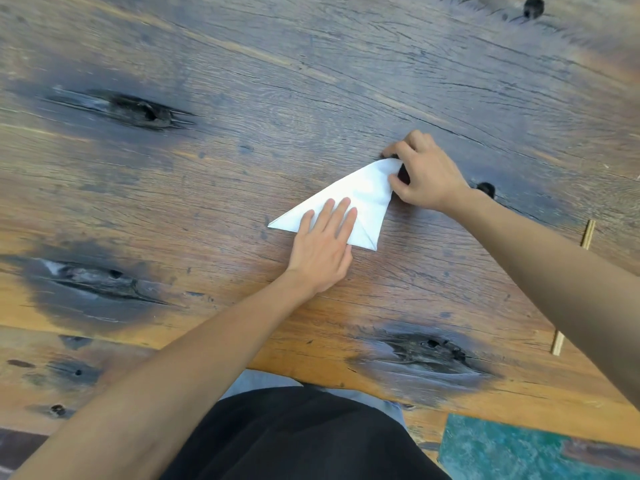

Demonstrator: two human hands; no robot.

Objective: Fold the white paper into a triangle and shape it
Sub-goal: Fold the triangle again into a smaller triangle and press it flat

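White paper (360, 194), already folded into a triangle, lies flat on the wooden worktop (242, 98), a little right of the middle of the view. One long point reaches out to the left, another corner sits at the lower right, and the third corner points up and to the right. A diagonal crease line shows near the lower right corner.

The left hand (323, 244) lies open and flat on the lower part of the triangle, palm down, fingers stretched out together and pressing the sheet against the wood. The right hand (420, 171) is closed on the upper right corner of the paper, pinching it between thumb and fingers, and the corner curls up slightly off the surface there.

Both forearms are bare. The wood is weathered, with dark knots and grey stains scattered over it. A green-blue patch (519, 448) shows at the lower right edge of the view, and dark clothing (294, 438) fills the bottom centre.
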